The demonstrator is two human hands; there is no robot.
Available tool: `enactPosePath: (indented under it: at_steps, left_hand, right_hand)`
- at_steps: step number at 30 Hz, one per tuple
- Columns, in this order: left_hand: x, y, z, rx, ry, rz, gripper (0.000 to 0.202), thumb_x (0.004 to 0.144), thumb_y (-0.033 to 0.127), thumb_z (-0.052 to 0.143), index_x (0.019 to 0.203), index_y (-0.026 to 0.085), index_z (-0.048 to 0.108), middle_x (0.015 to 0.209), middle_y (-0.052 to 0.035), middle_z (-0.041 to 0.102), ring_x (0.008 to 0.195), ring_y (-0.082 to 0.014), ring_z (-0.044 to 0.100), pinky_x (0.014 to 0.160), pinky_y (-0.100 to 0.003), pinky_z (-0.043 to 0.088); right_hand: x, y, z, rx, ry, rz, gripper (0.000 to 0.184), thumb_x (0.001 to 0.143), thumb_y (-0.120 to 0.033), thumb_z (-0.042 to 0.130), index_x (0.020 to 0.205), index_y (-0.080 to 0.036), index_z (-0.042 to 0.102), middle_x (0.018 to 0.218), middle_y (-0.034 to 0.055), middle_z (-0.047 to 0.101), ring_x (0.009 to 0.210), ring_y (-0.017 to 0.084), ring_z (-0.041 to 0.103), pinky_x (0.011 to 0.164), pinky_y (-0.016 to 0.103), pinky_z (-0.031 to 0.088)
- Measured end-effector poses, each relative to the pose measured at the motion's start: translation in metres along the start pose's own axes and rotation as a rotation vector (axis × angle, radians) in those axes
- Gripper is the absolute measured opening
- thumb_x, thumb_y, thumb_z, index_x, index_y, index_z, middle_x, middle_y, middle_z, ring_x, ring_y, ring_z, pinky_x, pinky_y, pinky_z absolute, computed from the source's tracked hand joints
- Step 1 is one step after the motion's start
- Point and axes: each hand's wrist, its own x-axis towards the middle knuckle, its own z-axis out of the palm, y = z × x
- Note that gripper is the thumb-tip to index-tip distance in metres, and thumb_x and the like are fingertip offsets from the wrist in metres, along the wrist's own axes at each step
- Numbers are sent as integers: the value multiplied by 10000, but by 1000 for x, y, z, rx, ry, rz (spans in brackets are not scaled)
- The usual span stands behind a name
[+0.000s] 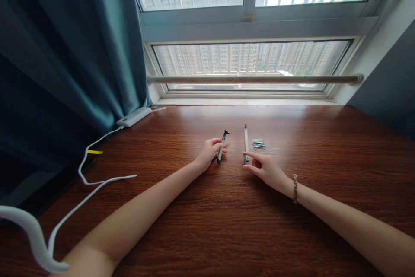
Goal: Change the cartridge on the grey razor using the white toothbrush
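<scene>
My left hand (209,153) is closed around a dark razor handle (222,144), which points away from me just above the wooden table (207,225). My right hand (265,169) pinches the near end of a second, light grey handle (246,141) that lies flat on the table. A small pack of razor cartridges (258,143) sits just right of that handle. A beaded bracelet (295,188) is on my right wrist.
A white power bank (133,117) lies at the table's back left with a white cable (94,173) trailing toward me. A teal curtain (65,52) hangs on the left. A window with a metal rail (253,79) runs behind the table.
</scene>
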Motion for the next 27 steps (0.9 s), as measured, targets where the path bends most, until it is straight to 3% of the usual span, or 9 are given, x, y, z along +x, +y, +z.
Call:
enactPosePath:
  at_steps: [5,11,16,21,24,27]
  left_hand:
    - [-3,0,3,17,-21,11,199,688,153,552,873,83,535,721,-67,603,565,-100,572,543,-206,477]
    - [-6,-2,4,64,-43,42,219,686,176,559,886,90,532,639,-43,593,526,-102,557,506,-203,457]
    - [-7,-4,4,97,-62,68,230,681,182,549,891,90,524,604,-33,582,495,-108,545,486,-211,447]
    - [-10,-2,5,102,-64,92,230,686,174,516,900,89,509,597,-26,562,480,-96,524,444,-186,411]
    - [-12,-1,5,92,-59,115,271,682,181,516,936,89,496,647,-29,561,479,-89,517,439,-187,407]
    - [-10,-2,5,80,-57,139,298,675,202,528,950,92,496,678,-25,548,466,-81,501,432,-194,401]
  right_hand:
    - [7,-6,3,-388,38,67,442,859,-479,399,1214,-231,484,661,37,596,597,187,528,554,280,336]
    - [2,-5,4,-525,74,-22,321,905,-389,331,1102,-251,543,879,57,572,679,176,549,573,265,346]
    - [1,-2,5,-476,113,-47,229,883,-349,401,896,-199,574,865,51,510,657,143,515,614,247,369]
    - [4,3,4,-411,134,38,97,820,-245,468,772,-178,520,789,43,509,658,154,498,622,261,365]
    - [7,9,2,-363,137,78,62,780,-194,481,835,-166,487,678,15,511,609,149,495,579,251,363]
    - [8,13,-2,-252,165,109,244,756,-192,504,994,-152,469,617,-20,502,532,133,478,542,247,357]
